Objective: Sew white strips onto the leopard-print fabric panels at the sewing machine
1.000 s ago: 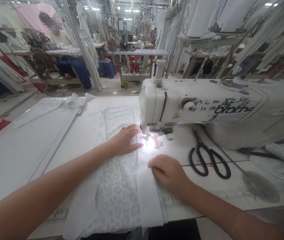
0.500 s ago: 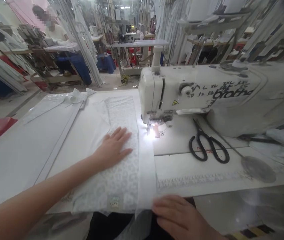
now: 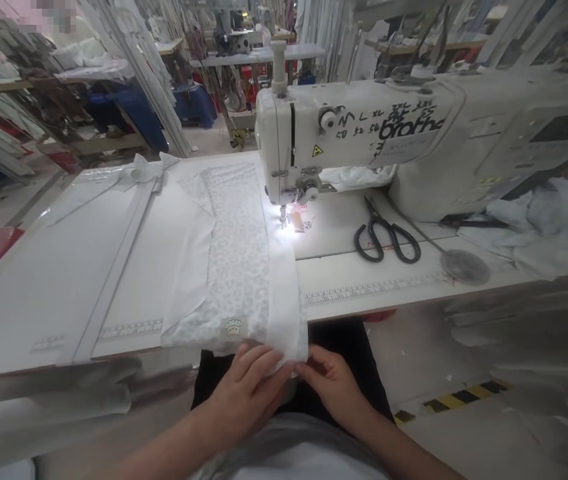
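Note:
A pale leopard-print fabric piece (image 3: 239, 253) with a plain white strip along its right side lies on the sewing table (image 3: 39, 287), running from under the needle of the white sewing machine (image 3: 364, 127) to the front edge. Below that edge, in my lap, both hands meet at the fabric's near end. My left hand (image 3: 249, 393) grips the hanging white edge with curled fingers. My right hand (image 3: 331, 383) pinches the same edge from the right. A small crown label sits near the fabric's front.
Black scissors (image 3: 387, 233) lie on the table right of the needle, beside a round metal disc (image 3: 464, 267). Crumpled white cloth (image 3: 539, 220) lies at the far right. A long white strip (image 3: 114, 280) runs along the table's left. Other sewing stations stand behind.
My left hand left the fabric top and came down to the front edge beside my right hand. My view tilted downward and the machine now sits higher in the frame.

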The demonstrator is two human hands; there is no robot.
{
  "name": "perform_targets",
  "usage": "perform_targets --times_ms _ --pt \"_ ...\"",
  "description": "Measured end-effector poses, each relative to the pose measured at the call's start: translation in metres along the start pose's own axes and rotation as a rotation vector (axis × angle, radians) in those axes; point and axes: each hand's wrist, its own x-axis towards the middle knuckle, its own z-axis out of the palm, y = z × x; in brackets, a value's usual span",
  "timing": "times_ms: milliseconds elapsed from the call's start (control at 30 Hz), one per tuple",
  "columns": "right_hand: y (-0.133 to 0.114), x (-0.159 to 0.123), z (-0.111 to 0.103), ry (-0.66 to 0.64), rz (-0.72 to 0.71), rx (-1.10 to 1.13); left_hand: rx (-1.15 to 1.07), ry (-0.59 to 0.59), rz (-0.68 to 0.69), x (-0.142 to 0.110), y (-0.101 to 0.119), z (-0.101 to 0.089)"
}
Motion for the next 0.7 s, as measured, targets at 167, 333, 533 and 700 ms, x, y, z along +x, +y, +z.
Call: perform_targets --times_ms 167,333,533,700 --pt "-0.005 -0.016 -0.003 0.033 0.017 0.001 -0.021 0.119 -0.067 0.004 0.007 0.013" --pt "-0.005 -0.020 -0.003 0.088 0.032 -0.063 -0.166 0.062 -0.036 0.017 0.003 -0.002" --pt "-0.012 -0.028 -0.001 0.083 0.014 -0.208 -0.282 -0.016 -0.003 0.030 0.006 -0.010" --pt "-0.017 -0.030 -0.003 0.090 0.040 -0.227 -0.295 -0.044 0.026 0.031 0.001 -0.008"
